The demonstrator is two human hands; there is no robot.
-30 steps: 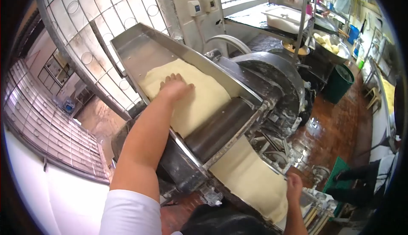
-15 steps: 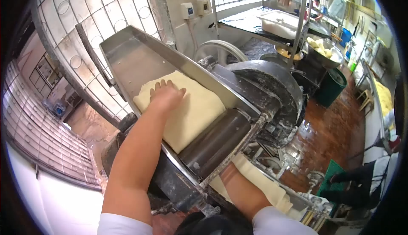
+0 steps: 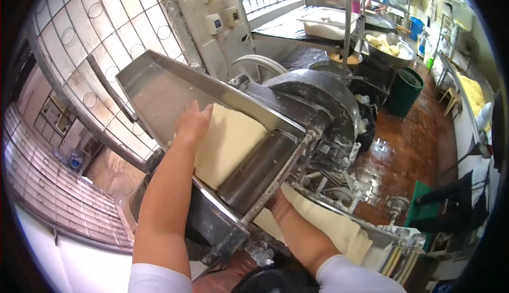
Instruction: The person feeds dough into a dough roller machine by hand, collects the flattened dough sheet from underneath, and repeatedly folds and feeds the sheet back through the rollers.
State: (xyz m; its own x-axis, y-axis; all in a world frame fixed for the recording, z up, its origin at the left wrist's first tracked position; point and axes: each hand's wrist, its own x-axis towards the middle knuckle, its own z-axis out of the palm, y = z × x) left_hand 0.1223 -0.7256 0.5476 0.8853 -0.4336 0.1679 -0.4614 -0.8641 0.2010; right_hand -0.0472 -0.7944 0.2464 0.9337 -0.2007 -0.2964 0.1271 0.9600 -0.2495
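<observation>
Head view: my left hand (image 3: pixel 193 123) lies spread at the dough (image 3: pixel 230 140) edge, likely soft, best palmed flat; right hand (image 3: pixel 274 200) grip hidden.

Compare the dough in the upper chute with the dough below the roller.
The upper dough lies in the metal chute; the lower dough lies beneath the roller. The upper dough's top looks smooth and unbroken, while the lower dough shows uneven layers at one end. The left hand is at the upper dough's far edge; the right forearm crosses over the lower dough. Both are pale cream.
</observation>
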